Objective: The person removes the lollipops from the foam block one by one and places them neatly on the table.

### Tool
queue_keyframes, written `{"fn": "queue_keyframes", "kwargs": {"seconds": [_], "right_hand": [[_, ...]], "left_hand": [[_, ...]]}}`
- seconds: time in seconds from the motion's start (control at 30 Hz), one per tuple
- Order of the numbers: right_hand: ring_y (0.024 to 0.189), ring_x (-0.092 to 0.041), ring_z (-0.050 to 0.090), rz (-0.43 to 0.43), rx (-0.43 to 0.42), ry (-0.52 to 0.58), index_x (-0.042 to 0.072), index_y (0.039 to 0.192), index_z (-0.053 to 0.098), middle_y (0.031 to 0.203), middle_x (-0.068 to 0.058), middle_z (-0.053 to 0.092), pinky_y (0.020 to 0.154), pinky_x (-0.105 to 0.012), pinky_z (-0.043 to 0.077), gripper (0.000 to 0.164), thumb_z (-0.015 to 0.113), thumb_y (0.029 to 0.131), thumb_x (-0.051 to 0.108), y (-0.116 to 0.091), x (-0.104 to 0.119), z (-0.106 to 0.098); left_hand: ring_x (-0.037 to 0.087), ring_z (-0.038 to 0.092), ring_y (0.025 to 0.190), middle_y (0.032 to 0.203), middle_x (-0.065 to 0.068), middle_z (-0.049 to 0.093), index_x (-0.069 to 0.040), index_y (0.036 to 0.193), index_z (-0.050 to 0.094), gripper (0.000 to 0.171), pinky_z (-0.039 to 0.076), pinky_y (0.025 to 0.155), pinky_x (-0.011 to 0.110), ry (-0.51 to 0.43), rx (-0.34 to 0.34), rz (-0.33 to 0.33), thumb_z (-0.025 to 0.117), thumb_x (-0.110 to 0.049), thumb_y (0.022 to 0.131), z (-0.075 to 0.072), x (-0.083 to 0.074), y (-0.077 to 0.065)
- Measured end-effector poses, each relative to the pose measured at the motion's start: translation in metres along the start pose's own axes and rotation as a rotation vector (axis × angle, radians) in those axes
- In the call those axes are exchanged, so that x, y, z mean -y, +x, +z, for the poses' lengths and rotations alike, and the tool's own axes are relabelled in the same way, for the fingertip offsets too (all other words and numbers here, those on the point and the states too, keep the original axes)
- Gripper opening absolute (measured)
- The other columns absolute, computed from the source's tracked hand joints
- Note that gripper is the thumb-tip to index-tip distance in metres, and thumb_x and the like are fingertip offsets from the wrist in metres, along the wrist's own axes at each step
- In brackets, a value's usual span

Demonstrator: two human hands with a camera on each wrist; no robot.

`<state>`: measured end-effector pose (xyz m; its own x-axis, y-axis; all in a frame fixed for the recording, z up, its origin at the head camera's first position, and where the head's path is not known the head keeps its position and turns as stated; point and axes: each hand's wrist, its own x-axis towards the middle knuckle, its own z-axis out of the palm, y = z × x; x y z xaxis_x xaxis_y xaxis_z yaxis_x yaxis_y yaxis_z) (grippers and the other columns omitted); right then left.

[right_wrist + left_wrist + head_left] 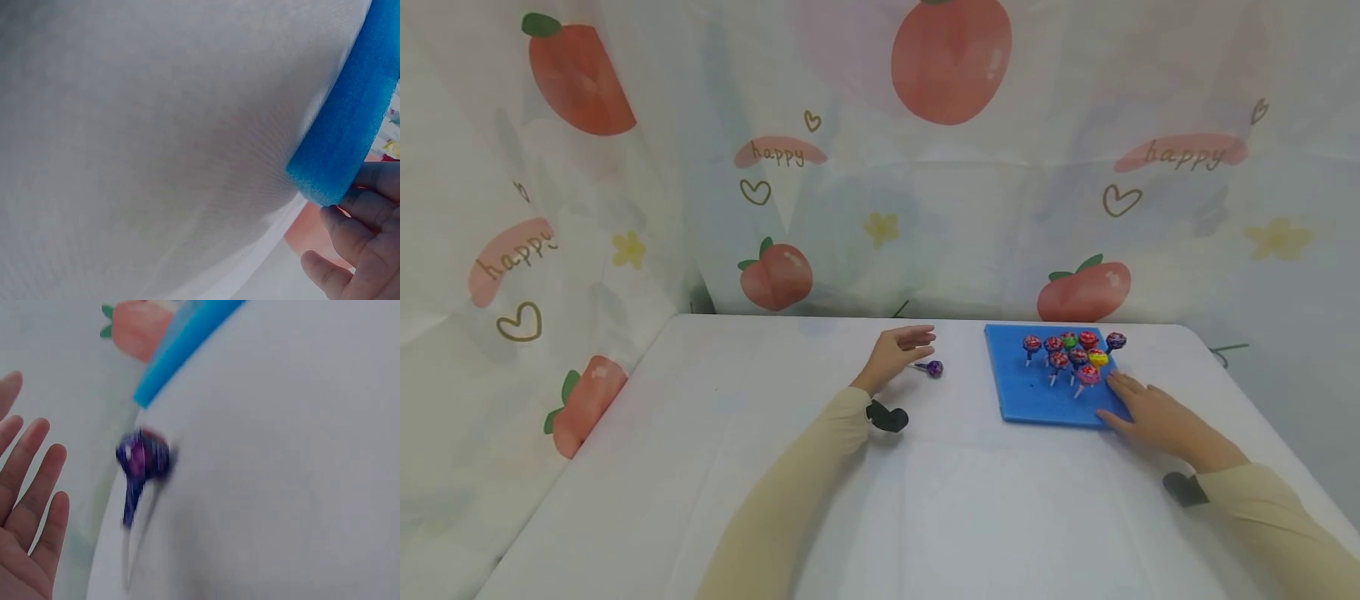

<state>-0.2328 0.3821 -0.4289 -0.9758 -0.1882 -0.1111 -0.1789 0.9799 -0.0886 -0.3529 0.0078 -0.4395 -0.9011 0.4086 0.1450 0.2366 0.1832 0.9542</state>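
Here, the loose lollipop (935,369) lay left of the board (1033,404). Its stick (918,366) faced the empty, outstretched left hand (895,354).

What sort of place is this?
Perhaps a screened-off indoor work corner; the room beyond is hidden. Fruit-printed sheeting rises behind a white table, where lollipops stand in a blue board.

Shows board (1022,400) on bench (925,508) at right rear, bearing clustered lollipops (1058,360); single lollipop (934,368) left of board, beside left grip (893,354); right grip (1159,419) at board's right edge; backdrop (940,225) behind bench.
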Motion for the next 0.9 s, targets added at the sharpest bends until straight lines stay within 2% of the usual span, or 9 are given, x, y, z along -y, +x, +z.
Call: {"fn": "queue_keyframes", "kwargs": {"seconds": [0.13, 0.23, 0.33, 0.4, 0.47, 0.67, 0.77, 0.9], "right_hand": [[0.126, -0.057, 0.029, 0.005, 0.004, 0.008, -0.016, 0.136, 0.034, 0.139, -0.04, 0.029, 0.103, -0.067, 0.024, 0.08, 0.057, 0.088, 0.045, 0.0, -0.002, 0.002], [0.126, -0.057, 0.029, 0.016, 0.007, 0.015, -0.016, 0.136, 0.033, 0.139, -0.04, 0.029, 0.103, -0.067, 0.023, 0.081, 0.057, 0.088, 0.045, 0.0, -0.002, 0.002], [0.126, -0.057, 0.029, 0.023, 0.009, 0.016, -0.016, 0.136, 0.033, 0.139, -0.04, 0.029, 0.103, -0.067, 0.024, 0.081, 0.057, 0.088, 0.046, 0.0, -0.001, 0.001], [0.126, -0.057, 0.029, 0.025, 0.01, 0.015, -0.015, 0.136, 0.033, 0.139, -0.04, 0.029, 0.102, -0.067, 0.025, 0.081, 0.056, 0.089, 0.046, -0.001, 0.0, 0.0], [0.126, -0.057, 0.029, 0.026, 0.01, 0.014, -0.015, 0.136, 0.033, 0.139, -0.039, 0.03, 0.102, -0.067, 0.025, 0.082, 0.056, 0.089, 0.047, -0.001, 0.0, 0.0], [0.126, -0.057, 0.03, 0.027, 0.007, 0.004, -0.015, 0.136, 0.034, 0.139, -0.039, 0.03, 0.102, -0.066, 0.026, 0.083, 0.054, 0.089, 0.05, 0.0, -0.001, 0.001], [0.126, -0.056, 0.03, 0.02, 0.001, -0.003, -0.015, 0.135, 0.035, 0.139, -0.039, 0.031, 0.102, -0.066, 0.026, 0.082, 0.054, 0.089, 0.049, 0.0, -0.002, 0.002], [0.127, -0.056, 0.03, 0.015, -0.01, -0.004, -0.016, 0.135, 0.036, 0.139, -0.039, 0.032, 0.103, -0.065, 0.026, 0.081, 0.055, 0.089, 0.048, -0.002, -0.001, 0.001]], "left_hand": [[0.029, 0.06, 0.115, 0.126, 0.018, 0.06, -0.005, 0.132, 0.053, 0.045, 0.049, 0.095, 0.028, -0.103, 0.031, 0.042, 0.064, -0.012, 0.089, 0.019, -0.013, 0.001], [0.031, 0.058, 0.118, 0.129, 0.021, 0.058, -0.003, 0.135, 0.05, 0.046, 0.048, 0.096, 0.029, -0.146, 0.058, 0.058, 0.062, -0.009, 0.09, 0.03, -0.028, -0.001], [0.03, 0.058, 0.118, 0.13, 0.02, 0.057, -0.005, 0.136, 0.048, 0.048, 0.048, 0.098, 0.031, -0.168, 0.059, 0.053, 0.061, -0.009, 0.091, 0.044, -0.033, 0.004], [0.028, 0.058, 0.119, 0.131, 0.019, 0.056, -0.007, 0.137, 0.047, 0.047, 0.047, 0.099, 0.032, -0.18, 0.052, 0.038, 0.06, -0.011, 0.091, 0.053, -0.033, 0.008], [0.027, 0.058, 0.119, 0.132, 0.018, 0.056, -0.008, 0.137, 0.048, 0.046, 0.046, 0.1, 0.033, -0.211, 0.05, 0.021, 0.059, -0.012, 0.092, 0.064, -0.026, 0.017], [0.029, 0.057, 0.119, 0.132, 0.02, 0.055, -0.004, 0.136, 0.047, 0.041, 0.043, 0.103, 0.04, -0.324, 0.067, -0.061, 0.053, -0.015, 0.096, 0.088, -0.023, 0.031], [0.031, 0.056, 0.12, 0.131, 0.023, 0.055, -0.001, 0.136, 0.046, 0.042, 0.043, 0.103, 0.042, -0.367, 0.052, -0.085, 0.052, -0.015, 0.096, 0.098, -0.022, 0.037], [0.031, 0.057, 0.119, 0.129, 0.022, 0.057, 0.0, 0.135, 0.047, 0.042, 0.044, 0.102, 0.04, -0.374, 0.018, -0.099, 0.053, -0.014, 0.096, 0.113, -0.023, 0.042]]}}
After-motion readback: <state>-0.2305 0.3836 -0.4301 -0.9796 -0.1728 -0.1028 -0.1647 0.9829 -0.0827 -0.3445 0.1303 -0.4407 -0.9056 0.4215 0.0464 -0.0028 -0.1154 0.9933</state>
